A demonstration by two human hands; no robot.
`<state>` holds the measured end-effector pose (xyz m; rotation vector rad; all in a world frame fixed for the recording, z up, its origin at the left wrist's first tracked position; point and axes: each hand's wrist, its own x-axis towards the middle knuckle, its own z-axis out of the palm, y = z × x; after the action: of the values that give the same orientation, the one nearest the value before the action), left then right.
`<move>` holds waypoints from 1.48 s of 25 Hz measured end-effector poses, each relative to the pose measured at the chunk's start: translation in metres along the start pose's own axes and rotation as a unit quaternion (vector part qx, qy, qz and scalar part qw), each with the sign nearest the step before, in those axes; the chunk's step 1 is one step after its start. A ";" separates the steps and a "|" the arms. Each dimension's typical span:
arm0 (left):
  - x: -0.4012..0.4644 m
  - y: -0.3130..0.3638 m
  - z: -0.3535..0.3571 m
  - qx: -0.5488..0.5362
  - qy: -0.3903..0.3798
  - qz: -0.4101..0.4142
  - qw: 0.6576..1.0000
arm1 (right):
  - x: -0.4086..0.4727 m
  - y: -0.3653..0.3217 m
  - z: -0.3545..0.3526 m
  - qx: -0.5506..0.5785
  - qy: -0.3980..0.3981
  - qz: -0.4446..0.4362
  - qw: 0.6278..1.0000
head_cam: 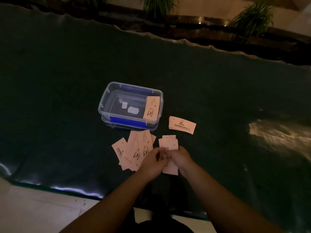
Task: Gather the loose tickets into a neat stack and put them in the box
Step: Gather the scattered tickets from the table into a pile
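Observation:
A clear plastic box [104, 105] with blue clips stands open at the table's middle; one pale ticket [151, 107] leans inside against its right wall. Loose tickets [133, 148] lie fanned out just below the box. A small neat stack [182, 124] lies to the box's right. My left hand [152, 161] and my right hand [180, 157] meet over a bunch of tickets [169, 143], both gripping it; its lower end shows under my right hand.
The table [67, 81] wears a dark green cloth with a wavy far edge. Potted plants [252, 19] and a dark ledge stand beyond it. Pale floor [33, 207] shows at the near left. Light glares on the cloth at right [277, 133].

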<state>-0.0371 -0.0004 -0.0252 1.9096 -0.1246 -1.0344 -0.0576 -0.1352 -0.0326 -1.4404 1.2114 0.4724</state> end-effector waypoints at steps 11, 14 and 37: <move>0.000 -0.023 -0.050 0.205 0.163 -0.092 0.961 | -0.010 -0.001 0.004 0.164 -0.092 0.025 0.982; -0.001 -0.025 -0.046 0.187 0.138 -0.067 0.970 | -0.007 0.000 0.016 0.134 -0.091 0.011 0.987; -0.009 -0.026 0.010 0.083 0.011 0.027 0.996 | -0.003 0.013 -0.008 0.033 -0.034 0.001 0.999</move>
<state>-0.0580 0.0120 -0.0411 2.0548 -0.2562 -0.9928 -0.0725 -0.1390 -0.0338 -1.3577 1.1629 0.4755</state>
